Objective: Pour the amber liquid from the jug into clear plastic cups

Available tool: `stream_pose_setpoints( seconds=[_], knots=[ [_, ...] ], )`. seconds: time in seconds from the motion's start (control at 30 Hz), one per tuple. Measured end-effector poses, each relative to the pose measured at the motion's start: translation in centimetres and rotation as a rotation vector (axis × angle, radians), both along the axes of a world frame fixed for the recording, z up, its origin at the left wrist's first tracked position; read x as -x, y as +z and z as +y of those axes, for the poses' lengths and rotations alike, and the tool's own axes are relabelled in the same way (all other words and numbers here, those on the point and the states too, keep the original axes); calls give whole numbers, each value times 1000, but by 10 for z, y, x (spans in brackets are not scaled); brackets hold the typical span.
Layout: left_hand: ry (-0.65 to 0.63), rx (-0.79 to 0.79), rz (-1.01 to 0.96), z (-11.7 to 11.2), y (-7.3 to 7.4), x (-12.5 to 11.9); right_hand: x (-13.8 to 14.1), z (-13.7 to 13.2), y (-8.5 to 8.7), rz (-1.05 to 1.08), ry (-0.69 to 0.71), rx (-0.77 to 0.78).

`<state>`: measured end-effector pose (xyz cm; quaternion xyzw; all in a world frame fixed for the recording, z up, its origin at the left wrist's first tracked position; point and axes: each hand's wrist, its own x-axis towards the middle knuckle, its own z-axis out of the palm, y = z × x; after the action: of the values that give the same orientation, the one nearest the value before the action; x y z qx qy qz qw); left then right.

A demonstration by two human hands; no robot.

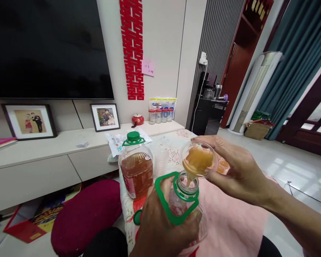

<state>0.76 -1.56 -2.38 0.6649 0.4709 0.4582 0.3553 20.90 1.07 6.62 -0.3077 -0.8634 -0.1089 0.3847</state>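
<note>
Gripping the neck of an open clear bottle (188, 210), the left hand (160, 221) hides most of its body; its green handle ring (173, 200) loops over the fingers. At two o'clock, the right hand (238, 171) clasps a small clear cup (199, 159), tipped so amber liquid runs into the bottle's mouth. At eleven o'clock stands a capped bottle (136, 167) of amber liquid, its red label unreadable. Both bottles rest on a pink-covered table (230, 221).
</note>
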Motion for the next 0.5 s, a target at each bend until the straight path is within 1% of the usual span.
stream_pose_setpoints(
  seconds=[0.13,0.3,0.5],
  knots=[
    [6,24,40,0,3,-1,2,0,4,-23,25,-21],
    [-5,-2,43,0,9,-2,4,-1,7,-43,44,-39],
    [1,10,36,-1,9,-2,4,-1,9,-74,50,-96]
  ],
)
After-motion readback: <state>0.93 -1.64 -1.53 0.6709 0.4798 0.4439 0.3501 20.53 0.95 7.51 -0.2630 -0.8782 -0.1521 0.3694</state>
